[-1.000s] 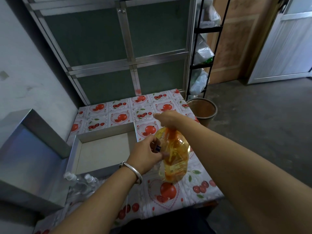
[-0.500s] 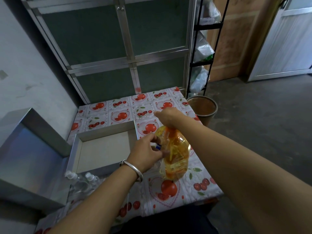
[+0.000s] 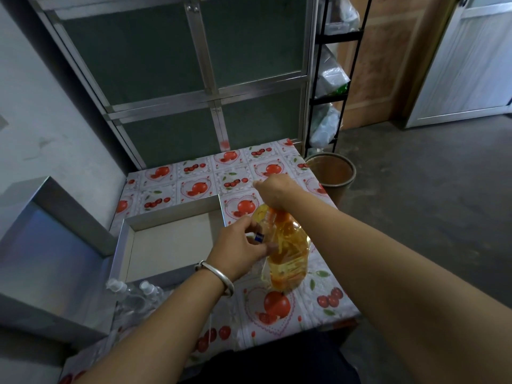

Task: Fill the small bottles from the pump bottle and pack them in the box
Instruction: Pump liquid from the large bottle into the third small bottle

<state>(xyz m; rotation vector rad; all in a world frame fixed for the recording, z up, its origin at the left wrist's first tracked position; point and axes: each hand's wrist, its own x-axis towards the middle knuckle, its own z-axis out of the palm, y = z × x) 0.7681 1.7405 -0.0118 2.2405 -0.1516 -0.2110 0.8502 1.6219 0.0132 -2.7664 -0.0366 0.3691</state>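
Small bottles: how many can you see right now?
3. Two clear ones lie at the near left of the table, just before the box. One is in the left hand, mostly hidden. Arms may hide more.

Over the last second the right hand [image 3: 273, 191], on top of the pump bottle [image 3: 286, 252] at centre frame, has edged slightly up-frame. The left hand [image 3: 239, 243] has opened its grip a little beside the bottle's neck.
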